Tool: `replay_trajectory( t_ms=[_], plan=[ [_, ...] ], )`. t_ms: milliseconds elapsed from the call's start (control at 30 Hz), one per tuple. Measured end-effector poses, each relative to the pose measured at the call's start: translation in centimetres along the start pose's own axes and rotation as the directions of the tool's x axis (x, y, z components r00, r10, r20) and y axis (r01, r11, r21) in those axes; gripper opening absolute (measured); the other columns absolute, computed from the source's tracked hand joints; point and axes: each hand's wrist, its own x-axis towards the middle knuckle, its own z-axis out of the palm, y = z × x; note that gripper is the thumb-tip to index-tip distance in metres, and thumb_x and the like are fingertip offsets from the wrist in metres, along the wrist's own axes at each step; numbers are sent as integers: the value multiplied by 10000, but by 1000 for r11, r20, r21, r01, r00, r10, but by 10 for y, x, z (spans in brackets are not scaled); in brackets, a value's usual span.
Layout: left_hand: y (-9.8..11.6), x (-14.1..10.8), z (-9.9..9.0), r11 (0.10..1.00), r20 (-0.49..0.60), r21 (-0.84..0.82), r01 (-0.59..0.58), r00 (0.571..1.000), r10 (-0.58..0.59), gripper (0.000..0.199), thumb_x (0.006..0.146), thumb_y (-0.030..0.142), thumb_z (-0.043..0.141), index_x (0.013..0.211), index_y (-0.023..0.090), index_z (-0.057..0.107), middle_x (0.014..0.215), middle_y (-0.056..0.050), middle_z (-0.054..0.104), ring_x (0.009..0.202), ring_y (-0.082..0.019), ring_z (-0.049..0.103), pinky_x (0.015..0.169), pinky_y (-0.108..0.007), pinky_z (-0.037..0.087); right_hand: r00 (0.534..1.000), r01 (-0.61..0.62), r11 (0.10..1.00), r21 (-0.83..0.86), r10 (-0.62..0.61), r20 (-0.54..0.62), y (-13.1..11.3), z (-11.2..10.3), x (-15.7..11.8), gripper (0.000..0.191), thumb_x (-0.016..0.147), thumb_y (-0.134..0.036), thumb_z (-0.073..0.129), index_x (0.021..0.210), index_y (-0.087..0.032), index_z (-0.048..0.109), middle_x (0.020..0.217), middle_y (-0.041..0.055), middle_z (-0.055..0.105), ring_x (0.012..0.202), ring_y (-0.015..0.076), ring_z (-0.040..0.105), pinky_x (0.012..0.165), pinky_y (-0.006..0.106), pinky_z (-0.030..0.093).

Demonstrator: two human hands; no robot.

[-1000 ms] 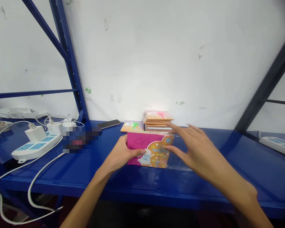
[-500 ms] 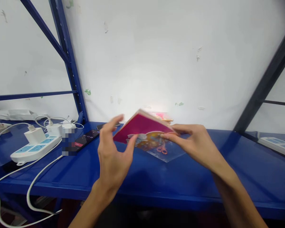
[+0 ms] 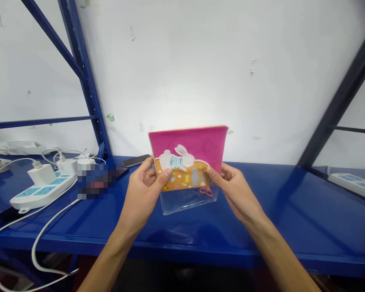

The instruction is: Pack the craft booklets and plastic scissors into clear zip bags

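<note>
On my feed, the left hand (image 3: 141, 192) and right hand (image 3: 235, 190) pinch a pink-and-orange rabbit booklet (image 3: 185, 158) by its sides, fingers narrow and curled behind it, thumbs across the front; its clear plastic sleeve (image 3: 188, 202) hangs below; I see it held upright between the hands, above the blue steel shelf (image 3: 292, 211); a smartphone (image 3: 136, 160) lies at 11 o'clock; a white power strip (image 3: 42, 190) sits at 9 o'clock.

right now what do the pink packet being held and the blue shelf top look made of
The pink packet looks like printed card with a smooth glossy face; the clear film at its bottom edge seems plastic, since the shelf shows through it. The blue shelf top seems painted metal, glossy with bright reflections.
</note>
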Motion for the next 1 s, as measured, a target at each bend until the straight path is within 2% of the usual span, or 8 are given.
replay_trajectory(
  t_ms=[200,367,500,567,633,767,867,1000],
  plan=[
    [-2,1,-2,998,-66,33,48,997,-46,432,818,356,801,1189,191,655,1016,-74,785,893,-227,753,750,-294,617,999,-12,998,-58,15,47,1,-1,1,409,861,-470,762,1189,-229,719,1158,81,769,984,274,742,848,419,612],
    [-10,7,-9,996,-151,-52,74,985,-81,477,752,328,850,1158,197,636,881,-38,773,743,-177,738,681,-265,608,975,71,918,-391,20,222,-2,-27,9,451,988,-546,545,1318,-261,662,1280,79,721,1140,277,689,1003,459,544],
    [-14,12,-17,995,-203,-70,68,976,-81,472,716,301,868,1108,202,624,828,-12,755,717,-150,717,671,-237,595,965,178,620,-764,41,258,18,-59,11,456,1056,-445,393,1471,-312,528,1428,51,626,1279,287,600,1118,518,433],
    [-15,13,-19,996,-203,-56,76,975,-86,460,718,304,860,1098,200,622,812,-8,746,710,-143,703,664,-229,586,942,225,446,-866,128,310,34,-70,8,494,1035,-370,421,1519,-289,477,1527,55,529,1394,299,490,1170,527,367],
    [-15,13,-19,995,-199,-42,87,976,-93,448,725,309,848,1096,200,620,802,-2,735,697,-135,688,655,-221,574,902,257,360,-897,244,356,46,-73,6,512,1022,-310,415,1527,-251,473,1582,63,457,1469,286,387,1201,500,327],
    [-16,12,-16,996,-186,4,91,978,-88,407,760,347,811,1092,216,614,793,8,713,667,-131,665,620,-214,544,852,299,347,-889,323,413,47,-69,6,448,1020,-266,414,1441,-222,563,1467,94,576,1364,266,508,1149,442,395],
    [-16,12,-14,993,-186,83,80,981,-63,384,789,405,784,1085,226,618,779,11,695,665,-138,657,591,-213,525,880,264,328,-907,305,366,40,-68,8,350,998,-274,482,1305,-212,638,1269,118,661,1153,271,620,1026,428,476],
    [-18,12,-13,987,-196,154,41,981,-10,351,790,395,785,1050,225,622,820,10,703,701,-131,657,623,-206,532,904,211,303,-929,300,303,42,-72,10,368,971,-323,551,1312,-203,618,1233,129,639,1112,282,620,981,411,467]
  ],
)
